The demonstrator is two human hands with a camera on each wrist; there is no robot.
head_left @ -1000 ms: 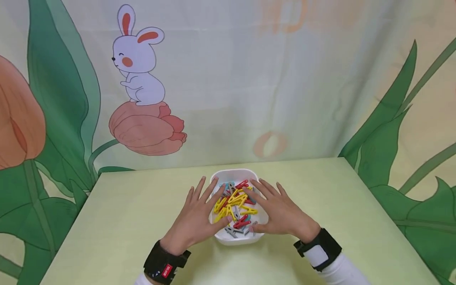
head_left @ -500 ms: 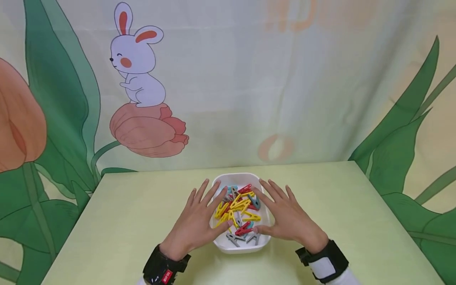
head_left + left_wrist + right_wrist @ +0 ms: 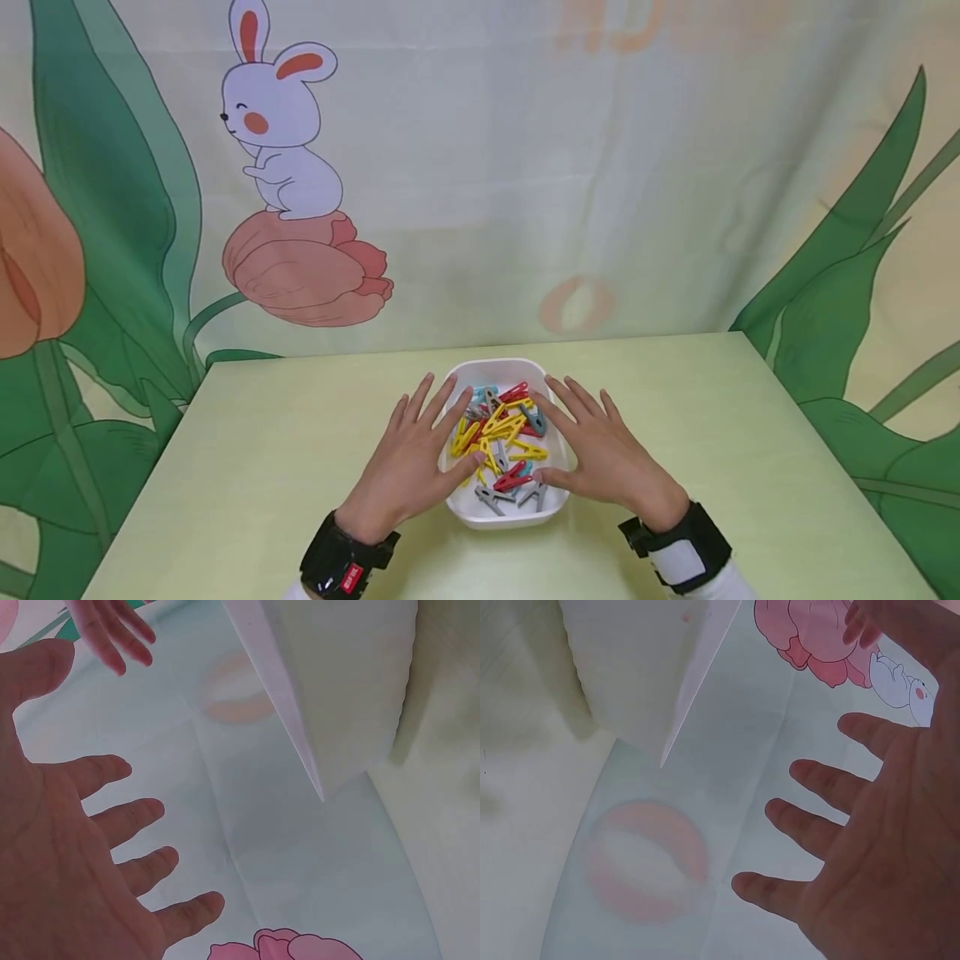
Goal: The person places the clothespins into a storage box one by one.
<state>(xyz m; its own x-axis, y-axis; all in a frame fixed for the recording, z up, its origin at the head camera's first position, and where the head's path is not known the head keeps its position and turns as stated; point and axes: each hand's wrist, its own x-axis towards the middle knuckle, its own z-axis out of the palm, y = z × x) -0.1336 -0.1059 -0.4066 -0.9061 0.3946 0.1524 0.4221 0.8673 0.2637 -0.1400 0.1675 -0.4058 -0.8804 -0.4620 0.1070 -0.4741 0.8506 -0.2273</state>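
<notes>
A white plastic basin [image 3: 502, 522] stands on the table, holding several clothespins in yellow, red, grey and blue. Among them are a yellow clothespin [image 3: 528, 451], a red clothespin [image 3: 513, 478] and a grey clothespin [image 3: 491, 497]. On the basin's left side my left hand [image 3: 408, 467] hovers with fingers spread. My right hand [image 3: 611, 458] mirrors it on the right, fingers spread too. Both wrist views show bare palms and the basin's outer wall [image 3: 345, 682] apart from the fingers. Neither hand holds anything.
The pale green table [image 3: 262, 467] extends to both sides of the basin. Behind it hangs a curtain [image 3: 480, 192] printed with a rabbit, tulips and leaves. Black bands [image 3: 347, 557] wrap both wrists.
The head view has shifted slightly, so the basin and right hand appear a little further right than a second ago. Both hands keep their spread pose.
</notes>
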